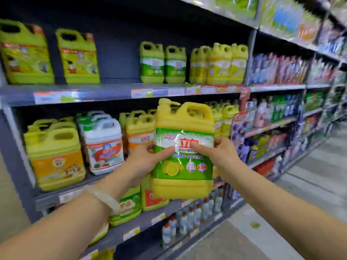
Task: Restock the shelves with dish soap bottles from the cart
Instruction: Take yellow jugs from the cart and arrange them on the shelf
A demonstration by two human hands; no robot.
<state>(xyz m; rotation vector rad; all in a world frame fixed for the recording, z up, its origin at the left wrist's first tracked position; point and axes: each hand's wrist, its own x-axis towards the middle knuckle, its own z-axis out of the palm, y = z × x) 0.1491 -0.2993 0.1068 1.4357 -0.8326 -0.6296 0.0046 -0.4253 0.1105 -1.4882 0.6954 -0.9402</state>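
Before grey store shelves, left hand, right hand gripping yellow dish soap bottle

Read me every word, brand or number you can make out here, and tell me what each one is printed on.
"立白": large red characters on the label of the yellow bottle held in both hands.
"立白": small red logo on the green-label jugs on the upper shelf, only just legible.
Smaller print on the held bottle's label: too blurred to read.
Shelf price tags and all other product labels: blurred, unreadable.
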